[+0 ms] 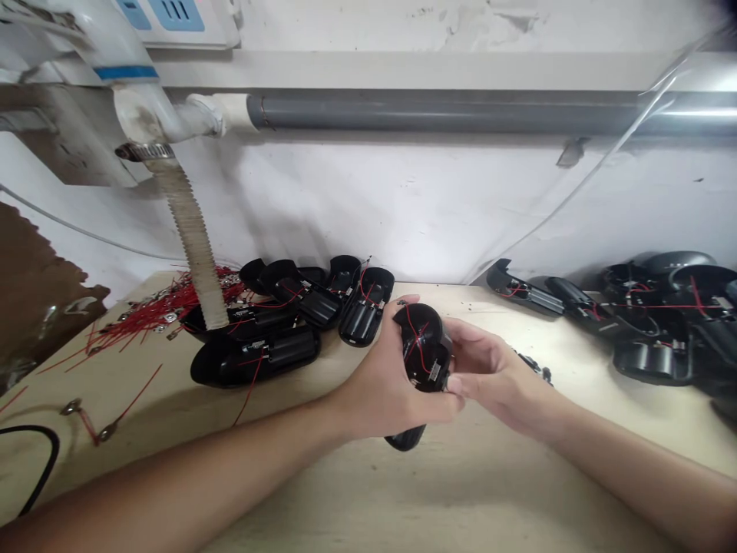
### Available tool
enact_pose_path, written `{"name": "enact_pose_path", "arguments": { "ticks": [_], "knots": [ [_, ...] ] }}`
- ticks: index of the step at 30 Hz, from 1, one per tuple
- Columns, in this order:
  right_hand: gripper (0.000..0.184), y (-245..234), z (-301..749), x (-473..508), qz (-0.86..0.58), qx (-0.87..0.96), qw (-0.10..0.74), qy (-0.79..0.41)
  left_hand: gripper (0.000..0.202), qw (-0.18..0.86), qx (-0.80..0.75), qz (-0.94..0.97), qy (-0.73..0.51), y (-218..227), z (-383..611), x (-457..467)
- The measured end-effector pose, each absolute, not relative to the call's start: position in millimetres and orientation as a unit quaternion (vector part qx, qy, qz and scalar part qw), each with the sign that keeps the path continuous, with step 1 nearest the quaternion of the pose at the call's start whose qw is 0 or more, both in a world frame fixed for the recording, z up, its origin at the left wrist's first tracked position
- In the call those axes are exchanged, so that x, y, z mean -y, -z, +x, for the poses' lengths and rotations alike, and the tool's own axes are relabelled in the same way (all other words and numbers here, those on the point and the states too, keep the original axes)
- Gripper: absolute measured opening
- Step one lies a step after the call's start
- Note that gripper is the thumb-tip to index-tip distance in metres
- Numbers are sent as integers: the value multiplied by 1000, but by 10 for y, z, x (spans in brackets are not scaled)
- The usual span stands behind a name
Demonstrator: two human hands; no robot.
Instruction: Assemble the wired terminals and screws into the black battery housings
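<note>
"In the head view, what's being worked on?"

"A black housing (424,322), held above the near middle of the worktop (368,507). The left hand (383,392) has its grip closed around it. The right hand (500,376) has thumb and fingers drawn close at the right edge; I can't tell whether they pinch anything."

"Which step, then?"

"I'd judge it's handwork at that edge, beside the small pale metallic piece (434,372). Continuing there would call for a steady left hold and a fine right-hand touch."

"How does the housing look?"

"Glossy and hollow, its far end rounded, with thin red wires (418,349) crossing loosely inside. It's tilted, the near end poking out below the left hand. Similar black housings (259,359) lie to the far left and right."
</note>
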State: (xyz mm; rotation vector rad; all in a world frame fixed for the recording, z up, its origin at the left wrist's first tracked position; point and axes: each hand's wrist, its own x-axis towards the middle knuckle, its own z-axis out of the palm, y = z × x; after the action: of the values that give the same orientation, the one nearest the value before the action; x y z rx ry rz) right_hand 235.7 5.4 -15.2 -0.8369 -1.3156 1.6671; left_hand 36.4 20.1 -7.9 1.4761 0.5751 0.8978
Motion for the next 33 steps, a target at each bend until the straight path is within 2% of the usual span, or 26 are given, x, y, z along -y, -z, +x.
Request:
{"name": "enact_pose_path", "arguments": {
  "ticks": [5,10,15,21,26,30,33],
  "knots": [
    [63,131,2392,-80,-333,510,394,-688,79,600,-250,660,-375,111,362,-188],
    [62,77,2414,-82,-306,484,372,-731,103,596,-244,668,-371,117,390,-147],
    [57,67,2420,-93,-305,489,379,-723,113,597,-266,665,-363,133,395,-146],
    [51,79,2405,-88,-305,506,379,-713,96,594,-287,656,-366,165,392,-150],
    [71,105,2382,-58,-283,540,383,-693,80,584,-250,661,-398,168,403,-165],
    [64,155,2362,-27,-295,556,401,-666,79,572,-257,674,-390,184,398,-177],
    [70,186,2356,1,-300,573,401,-649,72,567,-256,682,-384,177,394,-184]
  ]
}}
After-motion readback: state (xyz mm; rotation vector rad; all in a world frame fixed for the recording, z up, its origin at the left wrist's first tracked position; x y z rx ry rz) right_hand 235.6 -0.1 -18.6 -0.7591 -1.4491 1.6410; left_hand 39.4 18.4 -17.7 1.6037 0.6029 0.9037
